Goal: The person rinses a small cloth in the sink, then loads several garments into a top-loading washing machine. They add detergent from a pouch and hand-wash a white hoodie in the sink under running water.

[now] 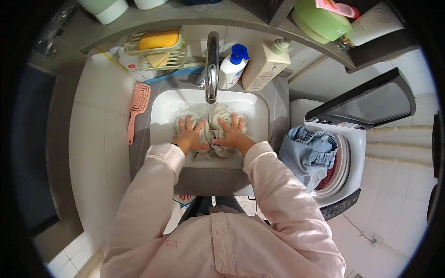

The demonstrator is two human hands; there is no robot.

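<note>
A wet beige cloth garment (219, 112) lies bunched in the white sink basin (160, 104), with suds around its far side. My left hand (190, 135) presses flat on its left part, fingers spread. On the right part rests my right hand (232, 132), also with fingers apart and palm down. Neither hand is closed around the fabric. Water runs in a thin stream from the chrome faucet (212, 69) onto the cloth between my hands. Parts of the garment under my palms are hidden.
Behind the basin stand a blue-capped white pump bottle (229, 71), a beige pump bottle (266, 66), a blue brush (180, 73) and a soap rack (177, 60). A pink hairbrush (138, 104) lies left. At right, blue denim clothing (304, 156) hangs from the open washing machine (356, 146). A shelf (194, 17) overhangs.
</note>
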